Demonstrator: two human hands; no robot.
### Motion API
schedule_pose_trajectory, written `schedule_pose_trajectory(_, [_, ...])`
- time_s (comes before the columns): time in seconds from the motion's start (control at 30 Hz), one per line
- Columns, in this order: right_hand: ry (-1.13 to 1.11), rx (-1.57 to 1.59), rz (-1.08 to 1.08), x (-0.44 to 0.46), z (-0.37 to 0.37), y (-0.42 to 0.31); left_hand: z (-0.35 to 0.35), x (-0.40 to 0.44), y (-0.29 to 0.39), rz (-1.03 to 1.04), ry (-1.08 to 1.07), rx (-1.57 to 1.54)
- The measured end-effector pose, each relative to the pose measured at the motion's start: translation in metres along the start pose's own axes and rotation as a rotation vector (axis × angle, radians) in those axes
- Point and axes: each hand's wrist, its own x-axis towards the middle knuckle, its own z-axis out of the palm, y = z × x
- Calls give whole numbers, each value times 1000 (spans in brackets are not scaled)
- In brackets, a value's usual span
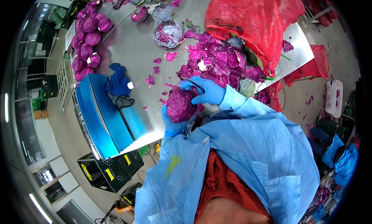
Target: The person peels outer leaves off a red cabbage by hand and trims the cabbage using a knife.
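Note:
A purple cabbage (180, 106) sits in my left hand (173, 125), whose blue-gloved fingers wrap round its lower left side. My right hand (209, 91), also in a blue glove, is closed on a knife (193, 83); only a short dark part of it shows, and the rest is hidden by the fingers. The fingers of that hand rest against the top of the cabbage. Just beyond my hands lies a heap of torn purple cabbage leaves (217, 61). A whole cabbage with dull outer leaves (168, 33) stands farther back on the metal table (131, 41).
Trimmed cabbages (91, 38) line the table's left edge. A red mesh sack (252, 22) lies at the back right. At the left stand a blue metal box (102, 115) and dark blue gloves (118, 82). Black crates (110, 171) are on the floor below.

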Motion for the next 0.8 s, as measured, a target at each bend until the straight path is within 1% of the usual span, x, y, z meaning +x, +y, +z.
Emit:
schedule_pose_trajectory(0.07, [-14,-135,-180,1,0,-1,-12,-2,0,-15,35,-71])
schedule_pose_trajectory(0.1, [-15,-43,-166,1,1,1,-13,-3,0,-24,54,-108])
schedule_pose_trajectory(0.17, [-16,140,-140,2,2,6,-12,-2,1,-35,23,-90])
schedule_pose_trajectory(0.27, [0,229,13,-2,-2,-5,-13,2,4,-41,-11,-52])
schedule_pose_trajectory(0.3, [5,125,54,-4,-4,-6,-14,2,4,-40,-19,-39])
schedule_pose_trajectory(0.37, [14,-85,133,-7,-9,-7,-17,4,3,-33,105,-49])
schedule_pose_trajectory(0.4, [78,-137,102,-10,-7,-7,-18,5,2,-29,166,-54])
schedule_pose_trajectory(0.5, [29,-200,118,-20,-6,-17,-25,8,7,8,223,23])
schedule_pose_trajectory(0.57, [-51,-175,77,-29,-2,-27,-33,13,10,43,212,80])
schedule_pose_trajectory(0.63, [-105,-146,234,-35,3,-43,-31,17,14,64,201,125])
schedule_pose_trajectory(0.67, [-137,-81,257,-38,0,-41,-29,17,16,67,197,139])
schedule_pose_trajectory(0.7, [-29,-106,187,-39,-2,-37,-25,17,16,71,194,152])
schedule_pose_trajectory(0.77, [182,-154,42,-35,-5,-23,-18,17,17,67,259,174])
schedule_pose_trajectory(0.8, [250,-273,30,-33,-8,-21,-16,17,17,64,293,185])
